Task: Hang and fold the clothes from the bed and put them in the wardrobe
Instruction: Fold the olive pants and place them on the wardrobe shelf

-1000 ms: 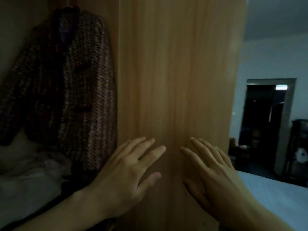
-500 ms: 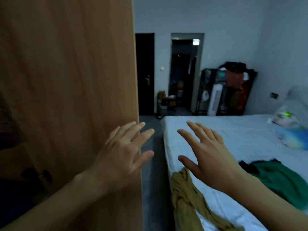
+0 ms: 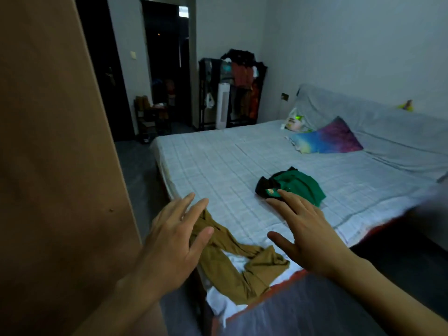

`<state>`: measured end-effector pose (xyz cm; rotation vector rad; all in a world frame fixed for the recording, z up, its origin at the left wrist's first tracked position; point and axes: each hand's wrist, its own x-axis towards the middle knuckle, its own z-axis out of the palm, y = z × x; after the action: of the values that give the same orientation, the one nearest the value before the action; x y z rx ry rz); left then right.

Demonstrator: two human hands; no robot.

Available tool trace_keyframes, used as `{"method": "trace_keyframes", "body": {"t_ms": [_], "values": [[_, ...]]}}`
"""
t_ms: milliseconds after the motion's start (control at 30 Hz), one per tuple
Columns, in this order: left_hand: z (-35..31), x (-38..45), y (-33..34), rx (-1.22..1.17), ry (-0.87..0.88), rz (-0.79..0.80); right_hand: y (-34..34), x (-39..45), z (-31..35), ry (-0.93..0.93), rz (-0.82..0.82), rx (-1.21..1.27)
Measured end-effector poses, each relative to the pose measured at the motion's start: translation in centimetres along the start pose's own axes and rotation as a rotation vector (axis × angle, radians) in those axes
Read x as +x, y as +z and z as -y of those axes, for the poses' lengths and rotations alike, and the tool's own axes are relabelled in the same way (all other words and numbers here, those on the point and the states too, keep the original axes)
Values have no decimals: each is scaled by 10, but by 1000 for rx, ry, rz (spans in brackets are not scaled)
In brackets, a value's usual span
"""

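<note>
Since the earlier frames the view has swung right, off the wardrobe's inside and the hung jacket, onto the bed; both hands, which lay flat by the door, now reach out over the near corner of the mattress. Head view: wardrobe door (image 3: 55,141) fills the left side, plain wood, its edge running down to the left wrist. Left hand (image 3: 173,241) palm down, fingers straight and spread, holding nothing; it hovers over the upper end of the tan garment (image 3: 232,265); contact cannot be told. Right hand (image 3: 306,235) likewise spread flat and empty, fingertips near the green garment (image 3: 297,187), seemingly just short of it. Tan garment lies crumpled across the near corner of the bed (image 3: 218,161), partly over a white cloth (image 3: 218,299) that hangs off the edge. Green garment, with a dark collar part, sits mid-bed, well apart from the tan one. Farther right, a multicoloured pillow (image 3: 327,139) against the grey headboard cover, a plastic bag (image 3: 294,122) just beyond it. Far wall: dark doorway (image 3: 167,64), clothes rack (image 3: 237,88) with a white tower unit (image 3: 222,107) before it. Room dim.
</note>
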<state>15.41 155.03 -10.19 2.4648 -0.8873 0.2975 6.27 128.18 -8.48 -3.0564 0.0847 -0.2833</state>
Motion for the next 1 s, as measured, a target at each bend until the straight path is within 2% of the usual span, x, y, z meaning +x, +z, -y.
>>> {"method": "trace_keyframes", "body": {"t_ms": [267,467,633,800,1000], "values": [[-53,34,57,3,88,68,18,-30,-78,122,-26,127],[-123,78,116,30,56,105,26,-41,-172,166,-32,200],[-166,107,153,62,55,166,31,-40,-229,172,27,147],[-173,138,173,48,28,161,36,-18,-257,140,66,75],[-148,184,214,67,-15,235,57,35,-284,133,155,60]]}}
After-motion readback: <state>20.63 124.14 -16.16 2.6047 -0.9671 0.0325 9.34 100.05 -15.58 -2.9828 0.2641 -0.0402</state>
